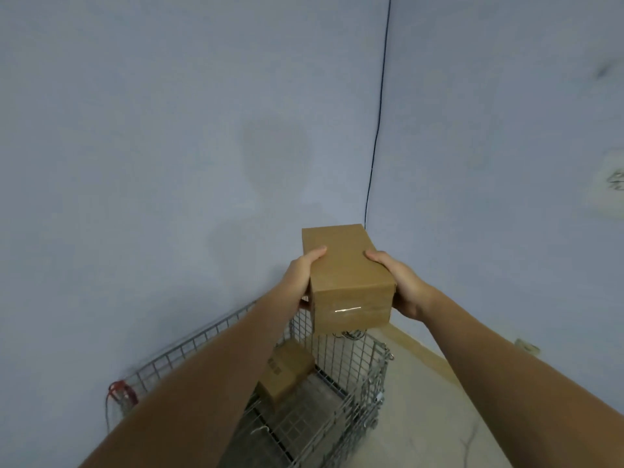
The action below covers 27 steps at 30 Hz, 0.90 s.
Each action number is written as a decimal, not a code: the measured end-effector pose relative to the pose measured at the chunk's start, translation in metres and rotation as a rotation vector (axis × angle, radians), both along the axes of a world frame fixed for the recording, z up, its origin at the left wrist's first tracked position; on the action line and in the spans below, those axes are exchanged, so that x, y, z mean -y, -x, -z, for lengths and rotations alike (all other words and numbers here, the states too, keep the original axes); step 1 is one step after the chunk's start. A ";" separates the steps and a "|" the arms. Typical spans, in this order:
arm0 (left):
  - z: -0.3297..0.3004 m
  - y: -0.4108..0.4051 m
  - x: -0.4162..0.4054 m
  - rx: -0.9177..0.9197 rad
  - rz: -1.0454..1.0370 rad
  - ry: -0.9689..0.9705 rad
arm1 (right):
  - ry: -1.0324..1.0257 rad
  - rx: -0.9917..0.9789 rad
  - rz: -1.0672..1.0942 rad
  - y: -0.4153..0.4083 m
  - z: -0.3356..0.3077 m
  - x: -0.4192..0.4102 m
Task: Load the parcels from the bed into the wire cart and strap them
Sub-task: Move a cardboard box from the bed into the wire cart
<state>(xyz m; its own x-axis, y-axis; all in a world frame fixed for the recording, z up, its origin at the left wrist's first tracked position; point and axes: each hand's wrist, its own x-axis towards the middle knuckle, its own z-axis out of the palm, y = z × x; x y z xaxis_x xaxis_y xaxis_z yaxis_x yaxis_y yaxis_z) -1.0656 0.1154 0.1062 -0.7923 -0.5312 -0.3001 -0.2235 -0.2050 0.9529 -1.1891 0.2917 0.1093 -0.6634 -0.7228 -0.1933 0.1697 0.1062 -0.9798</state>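
Observation:
I hold a brown cardboard parcel, sealed with clear tape, in the air above the far end of the wire cart. My left hand grips its left side and my right hand grips its right side, thumbs on top. Inside the cart, a second cardboard parcel lies tilted on the cart's floor, partly behind my left forearm. The bed is out of view.
The cart stands in a room corner against pale blue walls. A thin black cable runs down the corner. A red strap or cord hangs at the cart's left rim. Beige floor lies to the cart's right.

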 end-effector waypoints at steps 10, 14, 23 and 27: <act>0.019 0.125 0.015 0.002 -0.125 -0.053 | -0.055 -0.020 -0.108 0.147 0.012 0.033; 0.033 0.154 0.034 0.028 -0.206 -0.089 | -0.078 0.025 -0.153 0.186 0.028 0.064; 0.071 0.216 0.125 0.048 -0.337 -0.092 | -0.122 0.046 -0.229 0.264 0.069 0.180; 0.092 0.236 0.168 0.027 -0.399 -0.131 | -0.139 0.056 -0.273 0.294 0.092 0.233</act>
